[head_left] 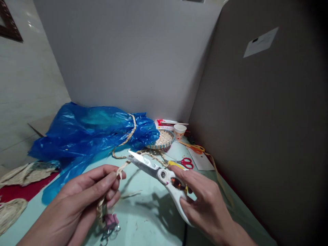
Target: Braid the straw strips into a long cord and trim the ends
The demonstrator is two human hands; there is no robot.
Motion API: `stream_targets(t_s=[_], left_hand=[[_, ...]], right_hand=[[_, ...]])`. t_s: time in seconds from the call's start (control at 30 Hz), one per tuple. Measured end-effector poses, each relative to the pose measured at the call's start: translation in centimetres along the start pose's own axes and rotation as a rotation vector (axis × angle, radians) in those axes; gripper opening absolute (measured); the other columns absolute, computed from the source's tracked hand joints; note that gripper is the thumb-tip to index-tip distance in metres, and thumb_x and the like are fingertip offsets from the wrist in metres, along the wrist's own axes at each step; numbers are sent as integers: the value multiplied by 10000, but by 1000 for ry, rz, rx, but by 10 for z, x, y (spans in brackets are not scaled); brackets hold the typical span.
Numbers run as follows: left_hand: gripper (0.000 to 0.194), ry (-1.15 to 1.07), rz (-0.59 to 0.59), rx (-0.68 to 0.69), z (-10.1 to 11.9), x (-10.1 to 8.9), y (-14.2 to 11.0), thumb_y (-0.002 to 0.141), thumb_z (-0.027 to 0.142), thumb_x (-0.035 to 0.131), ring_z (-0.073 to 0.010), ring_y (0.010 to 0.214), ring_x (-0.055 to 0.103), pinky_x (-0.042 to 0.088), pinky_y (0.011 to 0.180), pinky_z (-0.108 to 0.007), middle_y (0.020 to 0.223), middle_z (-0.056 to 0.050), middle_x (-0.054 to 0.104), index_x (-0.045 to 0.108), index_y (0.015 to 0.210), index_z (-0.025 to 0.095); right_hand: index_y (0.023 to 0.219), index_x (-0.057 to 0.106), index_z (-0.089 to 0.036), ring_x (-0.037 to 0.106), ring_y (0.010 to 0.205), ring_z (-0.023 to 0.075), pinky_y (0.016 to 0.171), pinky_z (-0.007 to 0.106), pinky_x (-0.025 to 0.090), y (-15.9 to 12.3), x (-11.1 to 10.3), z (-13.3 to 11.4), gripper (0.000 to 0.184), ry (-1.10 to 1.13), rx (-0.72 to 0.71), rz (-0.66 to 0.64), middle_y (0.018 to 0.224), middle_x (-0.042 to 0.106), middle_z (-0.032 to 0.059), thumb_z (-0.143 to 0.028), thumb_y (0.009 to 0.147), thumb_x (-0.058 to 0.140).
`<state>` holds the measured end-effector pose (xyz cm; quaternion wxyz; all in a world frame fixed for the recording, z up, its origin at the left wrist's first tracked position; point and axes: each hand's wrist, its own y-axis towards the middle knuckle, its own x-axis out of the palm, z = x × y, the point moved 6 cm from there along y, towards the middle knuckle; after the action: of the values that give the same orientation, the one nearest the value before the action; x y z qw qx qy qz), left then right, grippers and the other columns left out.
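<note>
Between its thumb and fingers my left hand (94,191) pinches a braided straw cord (124,166). The cord's short end runs up toward the scissor blades, and its lower part hangs below the hand. Near that lower part is a pink binder clip (110,221) with metal handles. My right hand (205,198) is wrapped around the handles of white kitchen scissors (143,164). Their blades are slightly parted and point left, with the tips close to the cord; whether they touch it I cannot tell. More braid (134,126) lies across the blue plastic bag.
A blue plastic bag (94,126) is heaped at the back left. Behind the scissors are a woven basket (173,136), a paper cup (180,130), red-handled scissors (187,163) and orange-handled scissors (197,149). Straw pieces (20,174) lie at left. Grey panels (133,58) enclose the table.
</note>
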<state>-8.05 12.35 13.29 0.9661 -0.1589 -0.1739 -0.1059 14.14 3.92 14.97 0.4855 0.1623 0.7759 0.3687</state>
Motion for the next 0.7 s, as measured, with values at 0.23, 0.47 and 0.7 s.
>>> stream_targets(t_s=[0.23, 0.47, 0.7], left_hand=[[254, -62, -6, 103, 8, 0, 0, 762, 80, 768, -114, 631, 608, 606, 590, -216, 760, -13, 649, 714, 975, 207], [242, -162, -80, 38, 5, 5, 1, 831, 22, 636, -120, 640, 591, 593, 583, -248, 795, -38, 621, 696, 1002, 182], [275, -209, -81, 19, 7, 13, 0, 853, -19, 578, -109, 624, 590, 570, 544, -220, 805, -47, 616, 696, 1025, 161]], right_hand=[[1302, 554, -166, 644, 713, 207, 623, 298, 534, -2, 1, 3, 611, -180, -112, -9, 831, 686, 57, -34, 714, 457], [1364, 503, -163, 621, 737, 206, 638, 311, 512, -3, 4, 2, 666, -134, -156, -28, 875, 685, 67, -5, 718, 472], [1370, 503, -152, 575, 711, 200, 633, 315, 478, -5, 4, 0, 687, -102, -178, -36, 821, 655, 45, 9, 702, 478]])
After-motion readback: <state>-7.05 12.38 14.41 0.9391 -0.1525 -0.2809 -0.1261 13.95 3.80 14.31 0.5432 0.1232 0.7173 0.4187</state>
